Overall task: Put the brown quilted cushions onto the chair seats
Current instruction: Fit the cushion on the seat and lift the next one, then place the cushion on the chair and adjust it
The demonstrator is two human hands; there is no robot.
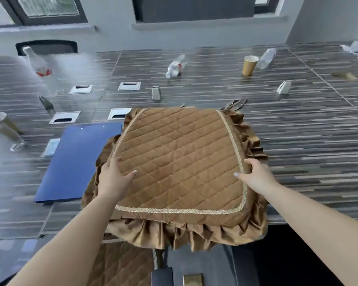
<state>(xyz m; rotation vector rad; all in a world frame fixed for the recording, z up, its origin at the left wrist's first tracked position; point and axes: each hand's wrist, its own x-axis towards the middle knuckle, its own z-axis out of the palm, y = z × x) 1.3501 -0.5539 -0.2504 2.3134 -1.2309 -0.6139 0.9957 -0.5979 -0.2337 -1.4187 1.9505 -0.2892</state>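
A brown quilted cushion with gold trim and a shiny ruffled skirt lies at the near edge of the striped table, its front ruffle hanging past the edge. My left hand grips its left side, thumb on top and fingers under the edge. My right hand grips its right side the same way. Below the table edge, another brown quilted cushion lies on a chair seat at the bottom, partly hidden by my left arm.
A blue folder lies left of the cushion. Plastic bottles, a paper cup, small stands and metal cable hatches are scattered farther back. A dark chair stands at the far side. Dark chair parts sit below.
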